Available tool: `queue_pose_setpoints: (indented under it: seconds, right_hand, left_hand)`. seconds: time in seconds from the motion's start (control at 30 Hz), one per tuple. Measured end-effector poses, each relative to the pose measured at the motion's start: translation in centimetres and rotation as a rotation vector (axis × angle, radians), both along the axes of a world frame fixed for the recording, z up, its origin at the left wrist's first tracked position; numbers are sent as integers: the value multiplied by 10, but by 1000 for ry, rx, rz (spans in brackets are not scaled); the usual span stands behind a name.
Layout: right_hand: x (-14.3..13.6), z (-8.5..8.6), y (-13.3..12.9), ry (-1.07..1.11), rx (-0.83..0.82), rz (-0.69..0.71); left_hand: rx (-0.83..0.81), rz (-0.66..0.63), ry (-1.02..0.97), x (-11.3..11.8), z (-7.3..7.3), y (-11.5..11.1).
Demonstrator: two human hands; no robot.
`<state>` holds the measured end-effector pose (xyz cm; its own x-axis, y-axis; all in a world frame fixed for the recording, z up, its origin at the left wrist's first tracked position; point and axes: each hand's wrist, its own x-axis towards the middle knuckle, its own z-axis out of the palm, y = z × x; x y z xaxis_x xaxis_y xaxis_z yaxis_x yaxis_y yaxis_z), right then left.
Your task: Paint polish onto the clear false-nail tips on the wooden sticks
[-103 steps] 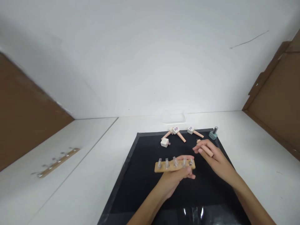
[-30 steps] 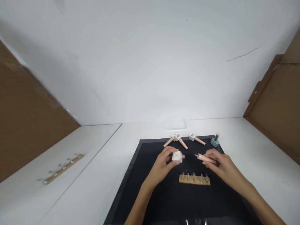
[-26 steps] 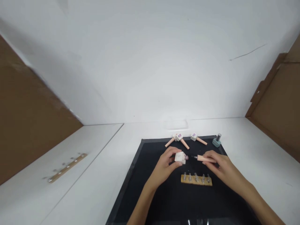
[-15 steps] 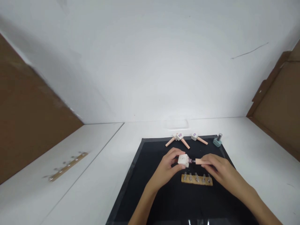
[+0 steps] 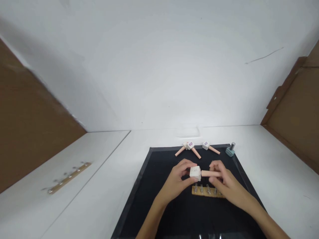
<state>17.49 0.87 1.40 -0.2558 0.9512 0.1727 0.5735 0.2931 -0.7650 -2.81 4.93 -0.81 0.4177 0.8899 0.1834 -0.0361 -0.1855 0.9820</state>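
Observation:
My left hand (image 5: 179,176) pinches a white square nail polish bottle (image 5: 195,173), which lies on its side in the air above the black mat. The long peach cap (image 5: 210,173) meets the bottle's neck; whether its thread is engaged I cannot tell. Around the cap's far end, the thumb and fingers of my right hand (image 5: 225,182) are closed. Just below both hands, a wooden strip (image 5: 204,191) carries several clear nail tips on small stands. My right hand covers the strip's right end.
Behind my hands lie more white bottles with peach caps (image 5: 190,145) (image 5: 206,145). A teal bottle with a grey cap (image 5: 230,151) stands at the mat's back right corner. A second wooden strip with nail tips (image 5: 69,178) lies on the white table at left. Brown panels flank both sides.
The cap has moved left onto the bottle's neck, so the brush stem seen before is hidden. My right hand came leftward with it and now covers the strip's right end.

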Motion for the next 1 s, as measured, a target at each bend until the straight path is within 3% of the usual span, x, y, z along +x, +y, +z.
queue_pose_setpoints:
  seconds: [0.13,0.27,0.43,0.6,0.8,1.0]
  right_hand:
    - [1,4,-2,-46,7,78]
    - [-2,0,1,-76,-46,28]
    - [1,-3,-2,-91,65,78]
    - [0,-1,-4,-192,8,71]
    - [-3,-7,-3,-229,83,99]
    - [-5,-8,-4,-242,85,50]
  left_hand:
    - [-20,-32,-14,-1,1,-1]
    - [-24,-53,-9,-1,2,-1]
    - [-51,-48,-24,-3,2,0]
    - [-86,-72,-21,-3,-1,1]
    - [-108,-80,-14,-2,-2,2]
    - [37,-27,7,-2,-3,-2]
